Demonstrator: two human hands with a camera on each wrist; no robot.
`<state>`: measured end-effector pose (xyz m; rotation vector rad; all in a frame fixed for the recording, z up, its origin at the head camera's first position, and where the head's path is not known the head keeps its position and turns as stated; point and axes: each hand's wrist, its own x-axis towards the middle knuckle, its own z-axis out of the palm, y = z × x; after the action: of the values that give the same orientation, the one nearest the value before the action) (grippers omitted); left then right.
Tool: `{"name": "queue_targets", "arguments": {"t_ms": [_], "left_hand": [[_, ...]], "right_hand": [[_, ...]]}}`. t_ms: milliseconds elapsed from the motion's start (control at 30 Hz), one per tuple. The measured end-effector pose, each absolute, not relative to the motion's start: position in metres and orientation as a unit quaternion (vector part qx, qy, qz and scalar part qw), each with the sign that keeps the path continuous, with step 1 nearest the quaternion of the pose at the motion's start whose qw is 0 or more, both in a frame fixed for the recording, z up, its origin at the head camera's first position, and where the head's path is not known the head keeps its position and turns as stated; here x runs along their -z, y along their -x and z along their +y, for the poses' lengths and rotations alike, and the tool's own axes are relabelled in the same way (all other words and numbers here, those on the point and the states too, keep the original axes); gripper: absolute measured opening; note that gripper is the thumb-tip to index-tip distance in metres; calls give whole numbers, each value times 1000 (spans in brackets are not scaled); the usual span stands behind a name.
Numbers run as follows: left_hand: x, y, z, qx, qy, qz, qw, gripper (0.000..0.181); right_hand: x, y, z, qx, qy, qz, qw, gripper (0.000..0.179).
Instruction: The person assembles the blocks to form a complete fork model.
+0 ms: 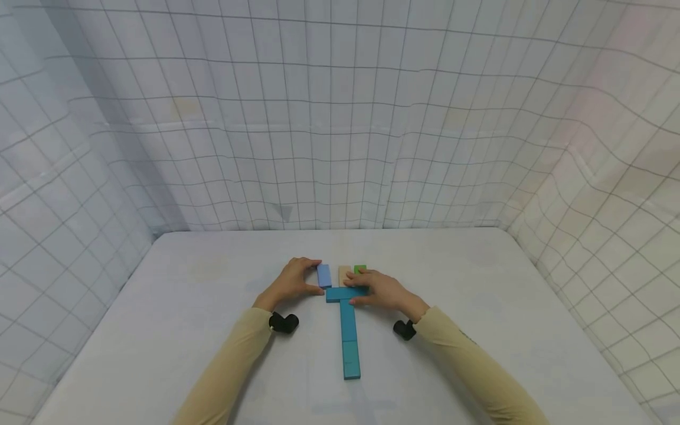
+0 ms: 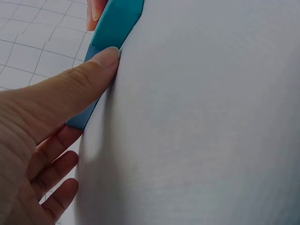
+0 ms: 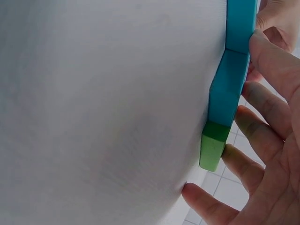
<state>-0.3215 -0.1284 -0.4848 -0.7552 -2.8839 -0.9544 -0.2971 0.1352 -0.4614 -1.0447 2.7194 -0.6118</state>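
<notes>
Blue-teal blocks form a T on the white table: a crossbar block (image 1: 334, 295) above two stem blocks, the upper one (image 1: 347, 321) darker than the lower one (image 1: 351, 361). Beyond the crossbar stand a light blue block (image 1: 324, 275), a beige block (image 1: 343, 274) and a green block (image 1: 360, 268), spaced apart. My left hand (image 1: 291, 282) pinches the light blue block lengthwise, index finger at its far end and thumb at its near end. Fingers spread, my right hand (image 1: 385, 289) lies over the crossbar's right part, thumb beside the stem's top, fingertips near the beige and green blocks.
White grid-patterned curtains (image 1: 340, 147) enclose the table (image 1: 212, 354) at the back and both sides. A black wrist device (image 1: 284, 323) sits on the left wrist, another (image 1: 405, 329) on the right. Long pale yellow sleeves cover both forearms.
</notes>
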Motion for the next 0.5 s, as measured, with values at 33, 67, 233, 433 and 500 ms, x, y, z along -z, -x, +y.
{"name": "queue_targets", "arguments": {"t_ms": [33, 67, 233, 433, 500], "left_hand": [[485, 322, -128, 307, 242, -921, 6, 72], [485, 322, -128, 308, 242, -920, 6, 72], [484, 322, -127, 313, 241, -919, 2, 70], [484, 322, -125, 313, 240, -919, -5, 71], [485, 321, -125, 313, 239, -919, -7, 71]], "right_hand": [[461, 297, 135, 204, 349, 911, 83, 58], [461, 297, 135, 205, 349, 911, 83, 58], [461, 298, 136, 208, 349, 910, 84, 58], [462, 297, 137, 216, 348, 908, 85, 57], [462, 297, 137, 213, 348, 909, 84, 57]]}}
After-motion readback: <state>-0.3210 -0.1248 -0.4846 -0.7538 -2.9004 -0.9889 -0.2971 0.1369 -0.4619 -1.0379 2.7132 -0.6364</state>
